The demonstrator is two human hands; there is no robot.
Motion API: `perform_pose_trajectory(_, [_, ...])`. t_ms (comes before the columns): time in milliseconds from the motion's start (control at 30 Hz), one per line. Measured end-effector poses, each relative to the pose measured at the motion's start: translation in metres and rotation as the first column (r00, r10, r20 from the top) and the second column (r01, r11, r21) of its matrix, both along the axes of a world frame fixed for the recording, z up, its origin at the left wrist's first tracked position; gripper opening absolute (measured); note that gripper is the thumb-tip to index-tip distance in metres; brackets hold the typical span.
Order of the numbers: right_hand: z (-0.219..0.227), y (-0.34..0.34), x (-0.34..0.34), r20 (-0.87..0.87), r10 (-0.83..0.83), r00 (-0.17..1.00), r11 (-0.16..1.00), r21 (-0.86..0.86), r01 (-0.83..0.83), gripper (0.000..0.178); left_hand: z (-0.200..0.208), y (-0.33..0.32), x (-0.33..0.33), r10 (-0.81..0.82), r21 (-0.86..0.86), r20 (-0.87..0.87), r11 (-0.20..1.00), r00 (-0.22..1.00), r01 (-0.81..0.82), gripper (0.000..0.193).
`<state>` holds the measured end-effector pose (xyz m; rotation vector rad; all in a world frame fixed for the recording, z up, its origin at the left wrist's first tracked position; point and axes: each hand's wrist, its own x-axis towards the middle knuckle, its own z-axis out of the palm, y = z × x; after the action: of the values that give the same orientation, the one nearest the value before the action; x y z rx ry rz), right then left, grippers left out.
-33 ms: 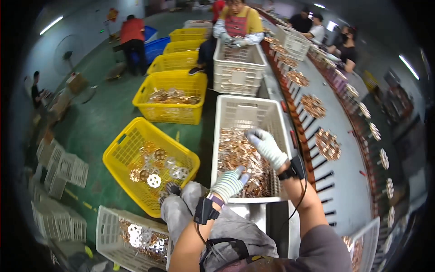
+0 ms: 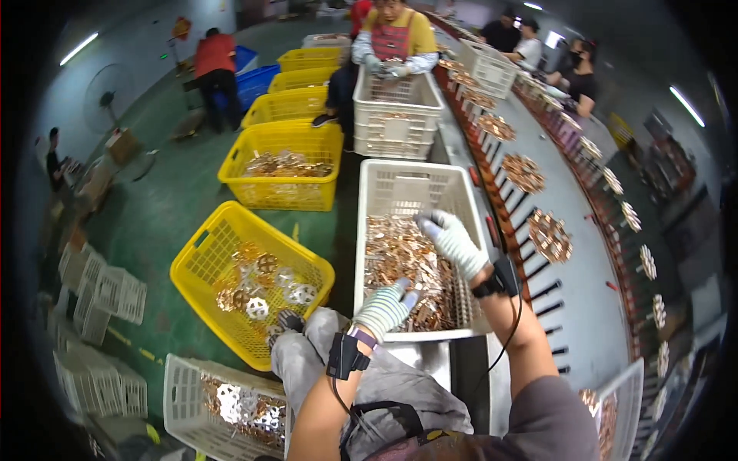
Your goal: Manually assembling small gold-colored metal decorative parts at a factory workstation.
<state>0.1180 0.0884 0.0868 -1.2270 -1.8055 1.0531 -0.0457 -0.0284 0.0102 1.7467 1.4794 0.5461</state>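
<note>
Copper-coloured flat metal pieces (image 2: 400, 253): a loose heap in the white slotted plastic crate (image 2: 415, 186) before the wearer; clock directions run from its centre, 12 pointing away.
Left hand (image 2: 384, 309): striped knit glove with grey fingertips, at 7 o'clock over the heap's near edge; fingers part-curled, and I cannot tell whether they hold a piece.
Right hand (image 2: 451, 242): matching glove, 2 o'clock, above the heap; fingers bent loosely inward, any hold hidden.
Heap progress: plenty seems left, since the pieces lie deep and jumbled; how much is done, I cannot tell.
Yellow slotted plastic basket (image 2: 201, 288): 9 o'clock, tilted, with a few silver openwork discs (image 2: 257, 308) among copper-coloured ones.
Lower white crate (image 2: 178, 392): 8 o'clock, holding shiny pieces.
Grey conveyor line (image 2: 576, 292): 3 o'clock, copper-coloured clusters (image 2: 550, 237) along its near side; dark bars at 4 o'clock carry none.
Co-worker (image 2: 421, 38): 12 o'clock, gloved hands over stacked white crates (image 2: 396, 127).
</note>
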Motion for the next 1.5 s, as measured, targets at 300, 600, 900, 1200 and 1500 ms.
perform_pose_trajectory(300, [0.074, -0.023, 0.172, 0.284, -0.237, 0.929, 0.971, 0.084, 0.222, 0.028, -0.01, -0.001, -0.007, -0.008, 0.124, 0.013, 0.992, 1.0, 0.007, 0.053])
perform_pose_trajectory(600, [0.097, -0.195, 0.332, 0.374, -0.159, 0.914, 0.649, -0.658, 0.383, 0.053, -0.028, 0.009, 0.0, -0.052, 0.073, 0.085, 0.996, 0.995, 0.046, 0.054])
perform_pose_trajectory(900, [0.054, -0.213, 0.358, -0.036, -0.363, 0.931, 0.76, -0.589, 0.273, 0.044, -0.028, -0.001, 0.011, -0.02, 0.011, 0.059, 1.0, 0.998, 0.02, 0.053])
perform_pose_trajectory(1200, [0.078, -0.135, 0.318, -0.437, -0.549, 0.713, 0.766, -0.604, 0.22, 0.048, -0.032, 0.001, 0.014, -0.028, 0.034, 0.099, 0.999, 0.995, 0.024, 0.053])
perform_pose_trajectory(1500, [0.091, 0.017, 0.148, 0.202, 0.276, 0.94, 0.938, -0.268, -0.218, 0.043, 0.002, 0.006, 0.016, 0.039, -0.067, 0.266, 0.997, 0.963, -0.022, 0.068])
